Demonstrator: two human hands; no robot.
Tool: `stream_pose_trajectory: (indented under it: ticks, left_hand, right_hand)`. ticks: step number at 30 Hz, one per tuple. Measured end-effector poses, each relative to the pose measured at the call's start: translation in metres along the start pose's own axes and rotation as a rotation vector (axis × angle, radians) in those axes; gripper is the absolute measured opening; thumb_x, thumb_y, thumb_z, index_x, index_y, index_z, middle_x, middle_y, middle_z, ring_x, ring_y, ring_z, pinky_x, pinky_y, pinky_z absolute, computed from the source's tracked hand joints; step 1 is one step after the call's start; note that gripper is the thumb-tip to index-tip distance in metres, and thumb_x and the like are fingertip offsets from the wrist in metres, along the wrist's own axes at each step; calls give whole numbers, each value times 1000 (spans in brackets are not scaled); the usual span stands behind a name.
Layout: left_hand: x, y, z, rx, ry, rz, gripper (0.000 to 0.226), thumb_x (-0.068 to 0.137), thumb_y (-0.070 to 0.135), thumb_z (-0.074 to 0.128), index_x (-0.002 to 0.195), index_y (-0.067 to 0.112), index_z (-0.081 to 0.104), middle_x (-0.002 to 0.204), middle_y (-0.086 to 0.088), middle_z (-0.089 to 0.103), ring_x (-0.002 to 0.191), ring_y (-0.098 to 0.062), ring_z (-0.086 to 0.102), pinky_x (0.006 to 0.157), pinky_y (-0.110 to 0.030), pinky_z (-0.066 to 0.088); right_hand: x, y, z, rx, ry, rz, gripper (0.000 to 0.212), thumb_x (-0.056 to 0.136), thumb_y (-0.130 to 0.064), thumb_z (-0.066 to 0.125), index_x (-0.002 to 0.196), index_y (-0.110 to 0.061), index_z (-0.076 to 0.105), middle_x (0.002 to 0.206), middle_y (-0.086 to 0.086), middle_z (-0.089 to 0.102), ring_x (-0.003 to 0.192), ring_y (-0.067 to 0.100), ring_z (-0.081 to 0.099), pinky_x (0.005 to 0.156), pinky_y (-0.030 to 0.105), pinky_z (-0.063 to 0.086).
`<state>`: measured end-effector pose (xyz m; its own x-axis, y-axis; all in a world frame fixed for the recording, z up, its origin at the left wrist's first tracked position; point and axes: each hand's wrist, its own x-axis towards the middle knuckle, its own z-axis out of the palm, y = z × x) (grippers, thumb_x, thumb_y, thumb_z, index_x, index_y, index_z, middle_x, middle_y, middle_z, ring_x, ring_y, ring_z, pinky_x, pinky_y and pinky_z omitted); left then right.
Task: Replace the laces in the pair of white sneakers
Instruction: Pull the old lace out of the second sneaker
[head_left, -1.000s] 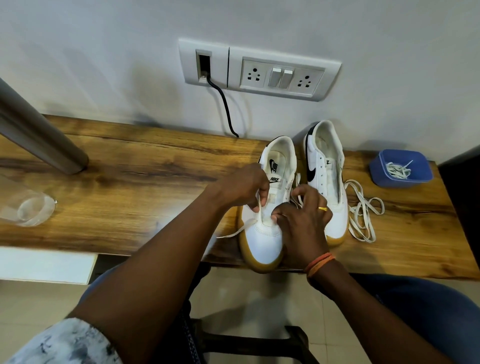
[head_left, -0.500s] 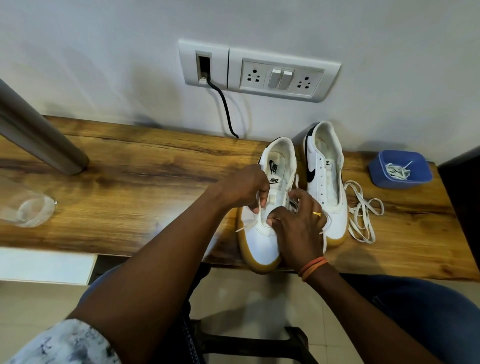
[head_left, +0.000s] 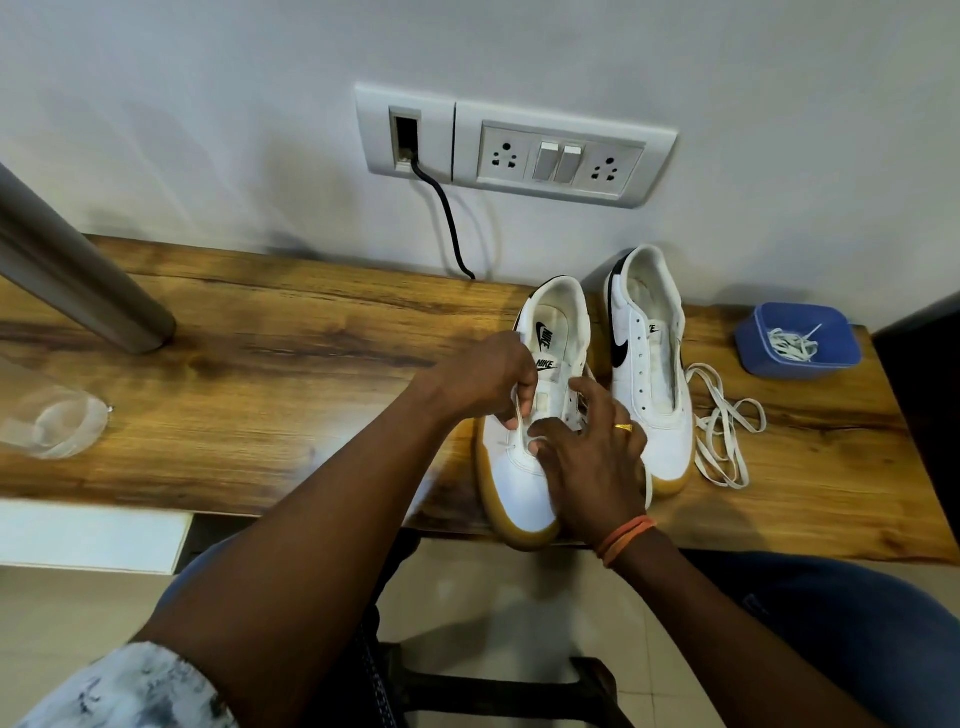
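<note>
Left hand (head_left: 493, 382) pinches the lace (head_left: 517, 415) on the near sneaker (head_left: 519, 467); right hand (head_left: 592, 457) has spread open over its eyelets, lacing barely begun.

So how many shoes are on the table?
2: the white gum-soled sneaker being laced under the hands, and the second white sneaker beside it, nearer the wall.
</note>
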<state>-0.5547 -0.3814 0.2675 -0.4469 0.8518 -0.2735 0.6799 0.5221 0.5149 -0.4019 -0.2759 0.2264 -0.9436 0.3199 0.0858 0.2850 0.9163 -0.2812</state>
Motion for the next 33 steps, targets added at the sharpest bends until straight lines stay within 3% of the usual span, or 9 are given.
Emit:
stream_pose_trajectory:
  ticks: [3,6,13,18,22,26,31,33]
  left_hand:
    - [1,0,0,19,-3,3,21,69,14,86,86,18,75,107,3,59,83,-4,40,63,-5,24]
    - [2,-2,0,3,-11,8,20,69,15,86,87,17,75,109,2,61,75,0,39,62,-4,24]
    - [1,-4,-1,-19,-1,35,18,69,16,85,85,15,76,94,5,58,83,-3,42,62,-1,28]
    - [2,-6,0,-16,0,33,18,69,16,86,83,16,75,102,2,61,84,-3,43,62,-5,27]
    - [2,-7,1,-13,1,44,18,69,16,86,83,16,75,106,1,61,83,-2,42,62,-2,28]
    - [2,-7,1,-25,8,56,19,67,16,86,83,16,76,104,0,60,85,-2,37,65,-3,26]
    - [3,-8,1,-31,7,54,20,69,15,86,86,15,76,102,1,58,78,1,37,67,0,26]
    - [3,-7,2,-32,10,51,20,69,16,86,86,15,76,102,2,57,82,-1,36,68,0,28]
  right_hand:
    - [3,2,4,136,-8,58,9,81,-18,76,81,-20,67,137,10,44,118,39,51,94,46,42]
    - [3,3,5,229,32,-22,9,82,-9,72,80,-9,63,134,14,47,108,36,59,89,41,52]
    - [3,8,10,321,39,-47,5,88,-2,63,84,-5,62,134,12,53,114,21,57,93,15,35]
    - [3,13,14,346,51,-70,6,91,-3,59,86,-5,63,131,13,59,120,21,54,99,16,33]
    - [3,16,16,352,53,-60,4,92,-4,60,90,-4,64,130,13,60,119,20,55,99,7,27]
    - [1,13,19,387,95,-41,16,93,-12,53,97,-2,64,127,14,61,116,19,55,100,-3,21]
    - [-2,12,21,473,138,-49,26,97,-20,44,96,-1,63,125,16,61,118,1,43,104,1,23]
    - [-2,14,22,495,140,-43,29,97,-24,43,97,-3,63,127,14,61,119,5,46,105,3,25]
